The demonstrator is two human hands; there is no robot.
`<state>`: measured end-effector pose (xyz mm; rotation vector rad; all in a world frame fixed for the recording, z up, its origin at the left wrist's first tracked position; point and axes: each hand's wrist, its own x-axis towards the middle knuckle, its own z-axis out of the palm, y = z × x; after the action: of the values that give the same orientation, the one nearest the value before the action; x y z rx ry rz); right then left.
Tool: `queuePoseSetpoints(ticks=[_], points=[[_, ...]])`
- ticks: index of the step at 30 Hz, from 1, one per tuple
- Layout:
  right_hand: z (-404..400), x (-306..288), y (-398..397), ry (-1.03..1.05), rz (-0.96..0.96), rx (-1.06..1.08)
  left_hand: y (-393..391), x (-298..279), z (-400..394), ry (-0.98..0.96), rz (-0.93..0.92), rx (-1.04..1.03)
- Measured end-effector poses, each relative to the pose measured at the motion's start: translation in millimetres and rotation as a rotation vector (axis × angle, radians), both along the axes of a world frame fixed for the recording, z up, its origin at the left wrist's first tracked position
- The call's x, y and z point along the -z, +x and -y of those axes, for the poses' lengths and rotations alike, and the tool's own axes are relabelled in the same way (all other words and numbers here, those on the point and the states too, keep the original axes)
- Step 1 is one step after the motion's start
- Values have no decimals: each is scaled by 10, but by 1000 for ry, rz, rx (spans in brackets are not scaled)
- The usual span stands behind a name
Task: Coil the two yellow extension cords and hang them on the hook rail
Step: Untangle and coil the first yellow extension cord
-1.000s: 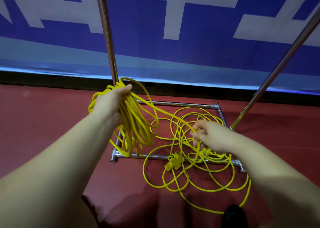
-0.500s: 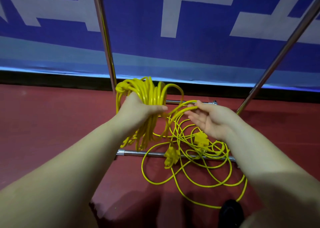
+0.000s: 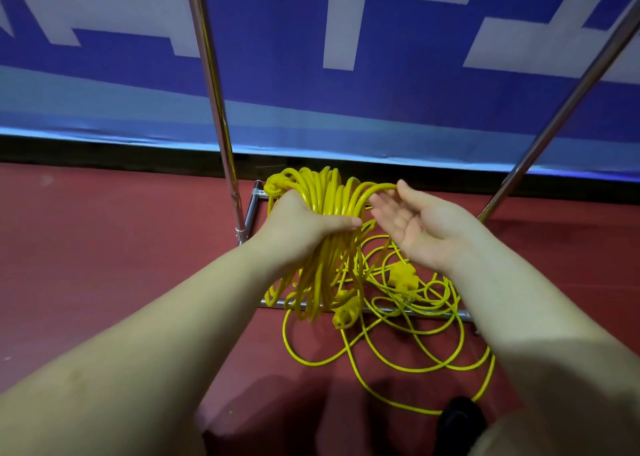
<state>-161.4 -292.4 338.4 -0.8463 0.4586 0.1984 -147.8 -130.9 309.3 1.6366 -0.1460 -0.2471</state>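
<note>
My left hand [image 3: 304,223] grips a thick bundle of yellow cord loops [image 3: 322,192] at its middle, and the loops hang down to about the rack's front bar. My right hand [image 3: 415,227] is palm up beside the bundle, fingers straight, with one cord strand lying across the fingertips. Loose yellow cord [image 3: 398,337] sprawls on the red floor below. A yellow socket block [image 3: 401,277] and a yellow plug [image 3: 346,313] lie among the strands. The hook rail itself is out of view.
Two chrome uprights [image 3: 214,102] [image 3: 561,109] rise from a chrome base frame [image 3: 252,206] on the red floor [image 3: 104,247]. A blue and white banner [image 3: 381,74] stands close behind. A black shoe tip [image 3: 460,421] shows at the bottom.
My right hand rose from the floor pile, carrying a strand up to the bundle, and opened palm up. My left hand shifted right with the bundle. The socket block was dragged slightly.
</note>
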Motion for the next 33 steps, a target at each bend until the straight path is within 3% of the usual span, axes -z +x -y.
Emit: queuePoseSetpoints(ticks=[2, 6, 9, 14, 20, 28, 33], points=[[-7, 13, -12, -192, 81, -104, 14, -7, 11, -102, -61, -39], [-59, 181, -99, -1143, 274, -383, 40, -27, 21, -279, -260, -154], [-114, 334, -127, -1375, 366, -601, 57, -48, 11, -343, -377, -200], [-112, 328, -134, -1383, 451, -748, 105, -57, -57, -396, -405, -275], [-38, 377, -207, -1535, 374, -1053, 252, -97, -270, -484, -432, -354], [15, 177, -225, -1144, 342, -639, 295, -68, -366, -392, -325, -381], [30, 53, -208, -779, 151, -362, 235, -53, -315, -294, -279, -292]])
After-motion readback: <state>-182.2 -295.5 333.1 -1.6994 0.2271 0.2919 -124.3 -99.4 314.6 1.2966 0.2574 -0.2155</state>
